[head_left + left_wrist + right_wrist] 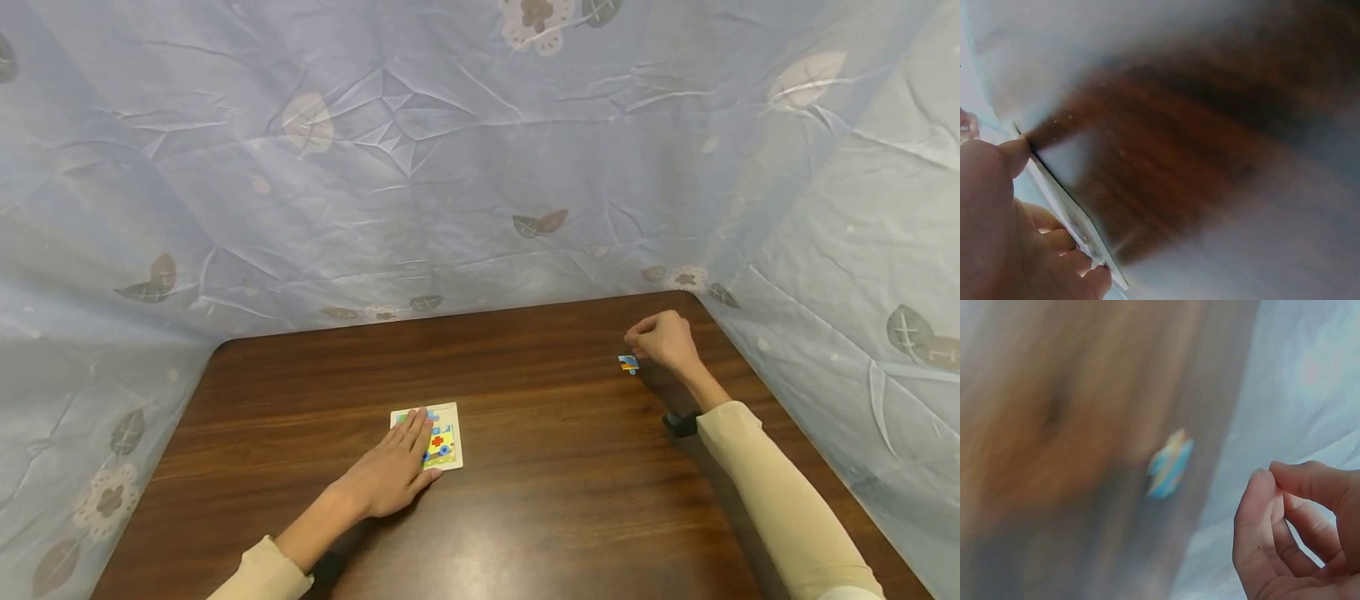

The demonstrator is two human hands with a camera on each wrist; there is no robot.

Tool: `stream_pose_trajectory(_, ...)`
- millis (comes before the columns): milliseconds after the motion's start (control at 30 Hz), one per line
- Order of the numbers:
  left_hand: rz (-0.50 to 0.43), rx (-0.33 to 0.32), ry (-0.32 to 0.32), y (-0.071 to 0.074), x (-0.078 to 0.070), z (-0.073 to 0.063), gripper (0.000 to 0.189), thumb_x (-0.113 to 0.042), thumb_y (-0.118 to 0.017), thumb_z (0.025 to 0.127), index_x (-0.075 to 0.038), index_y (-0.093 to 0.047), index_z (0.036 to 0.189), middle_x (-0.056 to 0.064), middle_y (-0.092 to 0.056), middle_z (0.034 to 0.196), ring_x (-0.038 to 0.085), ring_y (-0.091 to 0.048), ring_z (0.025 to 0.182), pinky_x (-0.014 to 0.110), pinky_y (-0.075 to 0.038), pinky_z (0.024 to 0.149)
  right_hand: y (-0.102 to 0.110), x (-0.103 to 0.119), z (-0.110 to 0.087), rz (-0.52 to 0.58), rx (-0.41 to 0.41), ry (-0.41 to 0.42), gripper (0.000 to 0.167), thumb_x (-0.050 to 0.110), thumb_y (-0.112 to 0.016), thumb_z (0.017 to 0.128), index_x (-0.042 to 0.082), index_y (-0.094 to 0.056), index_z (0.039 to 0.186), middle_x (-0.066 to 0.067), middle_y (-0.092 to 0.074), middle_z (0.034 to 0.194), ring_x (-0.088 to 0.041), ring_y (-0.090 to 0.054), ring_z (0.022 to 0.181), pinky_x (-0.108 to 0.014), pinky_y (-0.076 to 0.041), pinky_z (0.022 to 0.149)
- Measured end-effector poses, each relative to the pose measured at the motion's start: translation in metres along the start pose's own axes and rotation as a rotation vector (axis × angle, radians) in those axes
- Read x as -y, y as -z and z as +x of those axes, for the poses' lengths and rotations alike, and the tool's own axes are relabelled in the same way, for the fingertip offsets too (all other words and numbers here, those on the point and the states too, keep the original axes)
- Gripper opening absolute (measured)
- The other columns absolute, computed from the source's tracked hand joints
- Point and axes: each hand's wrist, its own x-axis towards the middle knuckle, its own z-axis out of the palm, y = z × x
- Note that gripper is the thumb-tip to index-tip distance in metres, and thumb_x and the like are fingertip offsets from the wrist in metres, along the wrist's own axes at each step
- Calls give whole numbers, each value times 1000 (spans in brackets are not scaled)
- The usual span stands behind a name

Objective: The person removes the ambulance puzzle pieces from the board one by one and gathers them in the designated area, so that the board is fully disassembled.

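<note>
A small picture puzzle board (447,461) with a pale frame lies on the table; its picture shows a yellow vehicle with a red cross. My left hand (392,475) rests on its left part with fingers extended, covering some of the picture, and the thumb is at the near edge. In the left wrist view the board's thin edge (1069,203) runs beside the fingers. Far to the right, a blue and yellow puzzle piece (628,363) lies on the table. My right hand (665,340) is just above and beside it, thumb and index fingertips together, with nothing visible between them.
The brown wooden table (540,500) has a far edge and a right edge close to the right hand. A pale blue patterned curtain (465,208) hangs behind the table and along both sides. A dark band (680,424) is on the right wrist.
</note>
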Motion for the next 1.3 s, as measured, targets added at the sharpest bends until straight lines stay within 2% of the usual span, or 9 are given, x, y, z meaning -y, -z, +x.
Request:
stream_pose_trajectory(167, -12, -24, -13, 4, -1, -3, 80, -50, -43, 112, 6, -21, 164, 27, -11, 175, 43, -12, 165, 56, -22, 133, -15, 42, -5, 7, 49, 89, 23, 18, -73, 100, -2, -80, 110, -28, -78, 109, -37, -80, 90, -45, -67, 80)
stream_pose_trajectory(267, -14, -47, -3, 7, 0, -3, 83, -52, -45, 111, 7, -21, 164, 29, -12, 174, 44, -13, 164, 57, -22, 133, -30, 66, -10, -25, 66, 153, 20, 19, -75, 99, 2, -82, 106, -24, -80, 100, -38, -80, 86, -39, -67, 71)
stream_pose_trajectory(433, 1, -75, 97, 7, 6, -3, 87, -56, -44, 110, 8, -20, 164, 28, -13, 174, 43, -14, 164, 56, -21, 134, -63, 103, -18, -36, 124, 235, 13, 18, -77, 96, 7, -83, 100, -18, -81, 93, -32, -78, 79, -27, -57, 61)
stream_pose_trajectory(567, 2, -76, 141, 6, 10, -4, 87, -57, -43, 110, 8, -20, 163, 29, -12, 174, 44, -14, 164, 57, -22, 133, -95, 124, -26, -46, 230, 306, 13, 18, -77, 96, 6, -83, 98, -15, -82, 94, -21, -75, 74, -25, -53, 60)
stream_pose_trajectory(667, -5, -71, 145, 5, 11, -4, 87, -57, -42, 110, 9, -20, 163, 29, -12, 174, 44, -13, 164, 58, -22, 133, -119, 136, -33, -76, 302, 384, 14, 18, -76, 97, 6, -83, 98, -11, -82, 92, -12, -65, 67, -24, -48, 59)
stream_pose_trajectory(833, -30, -69, 170, 2, 12, -5, 89, -56, -44, 110, 10, -19, 163, 29, -12, 174, 45, -11, 164, 61, -22, 132, -152, 151, -43, -113, 345, 486, 10, 16, -77, 96, 9, -84, 92, 1, -81, 88, -6, -55, 67, -22, -48, 64)
stream_pose_trajectory(967, -44, -61, 190, 1, 12, -7, 89, -55, -45, 110, 10, -18, 163, 29, -11, 174, 46, -11, 164, 63, -21, 131, -173, 160, -49, -123, 370, 513, 9, 16, -77, 95, 11, -84, 91, 5, -78, 85, -6, -57, 71, -21, -51, 69)
stream_pose_trajectory(1200, -82, -23, 193, -2, 12, -7, 86, -54, -43, 111, 9, -16, 164, 28, -7, 175, 45, -10, 164, 64, -21, 131, -204, 168, -52, -120, 401, 526, 12, 14, -74, 97, 10, -82, 91, 2, -78, 82, -2, -60, 63, -19, -53, 64)
stream_pose_trajectory(1300, -84, -6, 197, 0, 12, -7, 86, -53, -41, 111, 8, -14, 165, 27, -5, 175, 44, -9, 165, 63, -21, 131, -213, 172, -53, -130, 414, 541, 11, 14, -74, 97, 10, -81, 90, 1, -79, 84, -3, -62, 68, -18, -54, 67)
